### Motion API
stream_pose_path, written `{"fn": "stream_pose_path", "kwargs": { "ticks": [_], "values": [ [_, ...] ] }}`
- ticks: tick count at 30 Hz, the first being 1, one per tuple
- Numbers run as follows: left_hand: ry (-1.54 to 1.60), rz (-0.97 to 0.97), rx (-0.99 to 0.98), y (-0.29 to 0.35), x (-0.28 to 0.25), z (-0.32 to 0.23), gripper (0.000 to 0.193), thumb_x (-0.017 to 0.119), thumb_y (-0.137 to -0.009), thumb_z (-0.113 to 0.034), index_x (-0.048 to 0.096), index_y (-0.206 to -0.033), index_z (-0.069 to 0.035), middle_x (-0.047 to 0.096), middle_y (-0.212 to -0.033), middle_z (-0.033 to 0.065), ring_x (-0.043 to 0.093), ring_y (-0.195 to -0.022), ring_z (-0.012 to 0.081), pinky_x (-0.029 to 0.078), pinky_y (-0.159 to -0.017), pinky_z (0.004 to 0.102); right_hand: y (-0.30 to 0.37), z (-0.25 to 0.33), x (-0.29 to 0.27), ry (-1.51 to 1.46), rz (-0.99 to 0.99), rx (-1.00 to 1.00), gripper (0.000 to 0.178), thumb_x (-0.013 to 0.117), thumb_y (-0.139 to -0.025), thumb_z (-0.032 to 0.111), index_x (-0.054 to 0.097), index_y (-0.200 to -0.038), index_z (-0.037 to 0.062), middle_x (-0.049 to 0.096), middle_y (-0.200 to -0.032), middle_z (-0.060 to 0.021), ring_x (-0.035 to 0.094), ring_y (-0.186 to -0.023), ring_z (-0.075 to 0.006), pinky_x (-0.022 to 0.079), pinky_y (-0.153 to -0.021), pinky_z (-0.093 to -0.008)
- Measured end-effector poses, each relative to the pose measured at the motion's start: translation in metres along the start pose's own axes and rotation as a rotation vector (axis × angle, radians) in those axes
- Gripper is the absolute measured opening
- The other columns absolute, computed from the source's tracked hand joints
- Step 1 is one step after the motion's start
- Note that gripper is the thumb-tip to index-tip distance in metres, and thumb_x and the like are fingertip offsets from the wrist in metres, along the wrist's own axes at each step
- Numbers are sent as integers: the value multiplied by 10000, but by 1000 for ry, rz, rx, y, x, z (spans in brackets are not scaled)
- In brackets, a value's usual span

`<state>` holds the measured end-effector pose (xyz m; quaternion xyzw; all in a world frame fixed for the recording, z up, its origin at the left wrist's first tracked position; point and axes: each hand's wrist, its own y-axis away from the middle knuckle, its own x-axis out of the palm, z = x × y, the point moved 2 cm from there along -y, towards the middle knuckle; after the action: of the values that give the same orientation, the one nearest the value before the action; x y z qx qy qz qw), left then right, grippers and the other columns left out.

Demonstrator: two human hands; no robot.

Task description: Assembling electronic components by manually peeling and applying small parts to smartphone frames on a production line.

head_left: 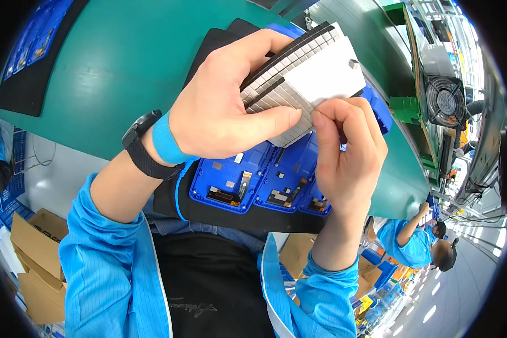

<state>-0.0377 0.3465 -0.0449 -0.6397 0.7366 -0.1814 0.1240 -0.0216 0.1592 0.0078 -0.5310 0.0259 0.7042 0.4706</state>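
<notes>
The left hand (219,104) wears a black watch (143,147) and a blue wrist strap (164,141). Its fingers (248,50) are closed around a sheet of small grey square pads (290,84), thumb on top, and hold it up above the worktop (112,62). A white backing sheet (327,73) lies over the far part of the pads. Just right of the left thumb, the right hand (349,152) has its thumb and first finger (324,127) pinched shut on the near edge of the sheet. Below both sets of fingers, a blue tray (259,186) with small parts sits on a black mat (231,217) on the green worktop. Far right of the fingers, another person (417,242) in blue works.
</notes>
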Motion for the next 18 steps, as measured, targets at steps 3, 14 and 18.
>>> {"fn": "stream_pose_path", "kwargs": {
  "ticks": [3,14,18],
  "values": [
    [38,-1,-52,2,-1,-1,627,779,-840,-78,467,-1363,67,664,-1176,153,649,-1089,179,508,-939,295,0,-1,0,-16,41,-2,45,661,-904,-44,622,-907,-24,612,-834,-88,560,-677,-141,452,-600,-248],
    [305,-521,-52,3,-7,-5,510,777,-800,-101,567,-1231,70,721,-1029,147,717,-900,203,576,-796,328,7,27,2,-136,-31,74,134,665,-833,-96,606,-881,14,598,-825,-104,587,-704,-239,485,-642,-327],
    [123,-212,701,-15,-33,27,444,703,-899,-43,480,-1264,74,654,-1137,121,641,-1010,136,532,-883,290,7,57,27,-264,405,68,107,662,-838,-72,608,-892,3,588,-816,-128,589,-709,-279,485,-648,-345]
  ]
}}
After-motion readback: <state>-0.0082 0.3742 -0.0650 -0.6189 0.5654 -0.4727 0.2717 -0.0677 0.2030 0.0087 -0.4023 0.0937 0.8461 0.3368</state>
